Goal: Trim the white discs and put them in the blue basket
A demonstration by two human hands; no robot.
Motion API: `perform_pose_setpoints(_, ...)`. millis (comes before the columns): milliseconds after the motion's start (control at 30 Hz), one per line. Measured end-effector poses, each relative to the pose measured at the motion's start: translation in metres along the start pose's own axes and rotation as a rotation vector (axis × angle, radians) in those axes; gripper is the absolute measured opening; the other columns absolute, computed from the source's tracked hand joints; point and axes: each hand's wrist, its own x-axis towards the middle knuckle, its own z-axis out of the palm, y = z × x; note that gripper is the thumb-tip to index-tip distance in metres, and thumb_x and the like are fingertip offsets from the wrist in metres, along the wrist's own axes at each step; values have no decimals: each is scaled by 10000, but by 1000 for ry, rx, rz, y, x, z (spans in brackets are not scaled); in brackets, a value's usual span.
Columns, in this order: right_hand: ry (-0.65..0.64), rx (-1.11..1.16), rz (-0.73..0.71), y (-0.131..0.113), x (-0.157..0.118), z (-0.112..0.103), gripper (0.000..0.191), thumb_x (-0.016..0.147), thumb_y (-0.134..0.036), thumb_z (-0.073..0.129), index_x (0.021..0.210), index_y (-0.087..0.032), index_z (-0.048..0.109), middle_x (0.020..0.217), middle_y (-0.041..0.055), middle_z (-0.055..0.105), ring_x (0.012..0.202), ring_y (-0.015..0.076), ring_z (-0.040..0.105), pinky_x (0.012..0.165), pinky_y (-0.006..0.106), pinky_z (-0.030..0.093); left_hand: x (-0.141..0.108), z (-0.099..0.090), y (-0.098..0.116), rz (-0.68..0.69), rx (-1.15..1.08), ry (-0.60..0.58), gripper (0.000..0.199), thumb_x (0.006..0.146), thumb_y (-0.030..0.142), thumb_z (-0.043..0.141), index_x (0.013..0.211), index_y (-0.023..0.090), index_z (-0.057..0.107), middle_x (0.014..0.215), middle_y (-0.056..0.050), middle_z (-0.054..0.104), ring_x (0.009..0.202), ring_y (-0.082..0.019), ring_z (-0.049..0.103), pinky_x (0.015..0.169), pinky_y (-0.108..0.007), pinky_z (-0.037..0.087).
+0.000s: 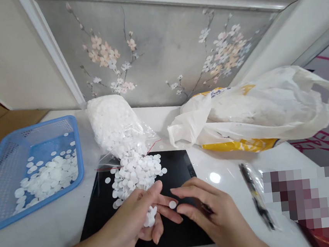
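Observation:
Several small white round discs (150, 217) lie in the palm of my left hand (145, 214), under its curled fingers and thumb. One single disc (172, 204) shows at that hand's extended fingertips. My right hand (210, 208) faces it from the right, thumb and forefinger parted on either side of the disc; I cannot make out contact. A small dark patch by the right palm is unclear. Beneath both hands is a flat black board (189, 230). A heap of white discs (137, 172) spills onto it from a clear plastic bag (112, 120).
On the left stands a blue perforated basket (78, 155) with many white discs inside. A white and yellow carrier bag (248, 115) lies at the back right. Dark pens (255, 196) in clear wrapping lie right of the board. Behind is a floral wall panel (157, 46).

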Motion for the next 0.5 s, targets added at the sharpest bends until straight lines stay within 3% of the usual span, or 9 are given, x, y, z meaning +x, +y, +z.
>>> perform_pose_setpoints(100, -25, 42, -36, -2, -6, 13, 122, 905, -201, 575, 956, -220, 684, 811, 12, 608, 588, 105, 592, 505, 184, 462, 1, 2, -10, 48, 99, -112, 635, 728, 726, 567, 795, 111, 709, 452, 35, 546, 364, -38, 274, 421, -223, 117)
perform_pose_setpoints(167, -22, 17, -32, -2, -8, 18, 152, 915, -162, 531, 866, -203, 669, 775, 10, 583, 595, 107, 583, 522, 187, 453, 3, 2, -16, 65, 148, -168, 579, 677, 675, 669, 804, 112, 710, 405, 81, 444, 379, -43, 265, 425, -220, 123)
perform_pose_setpoints(233, -30, -28, -50, -4, -9, 20, 196, 928, -158, 479, 812, -193, 633, 757, 12, 568, 581, 111, 573, 512, 198, 435, 6, 2, -20, 71, 171, -165, 445, 656, 540, 765, 798, 123, 698, 417, 91, 443, 388, -47, 309, 427, -215, 145)
perform_pose_setpoints(333, -79, -84, -37, -8, -9, 23, 227, 945, -194, 411, 778, -202, 565, 758, 12, 557, 561, 119, 561, 507, 216, 426, 10, 5, -24, 106, 176, -136, 300, 709, 421, 737, 730, 129, 669, 479, 67, 520, 377, -47, 345, 418, -213, 184)
perform_pose_setpoints(433, -143, -55, 123, -11, -9, 19, 197, 945, -220, 379, 781, -222, 487, 724, -8, 553, 564, 126, 558, 515, 214, 431, 8, 10, -26, 110, 209, -114, 245, 764, 384, 663, 734, 145, 619, 641, 7, 656, 379, -41, 346, 416, -212, 212)
perform_pose_setpoints(500, -109, -64, 240, -8, -7, 10, 211, 961, -259, 344, 775, -235, 440, 648, -32, 523, 553, 136, 540, 508, 217, 420, -1, 11, -25, 62, 266, -135, 213, 806, 376, 610, 759, 171, 577, 576, 30, 629, 379, -50, 312, 418, -206, 208)
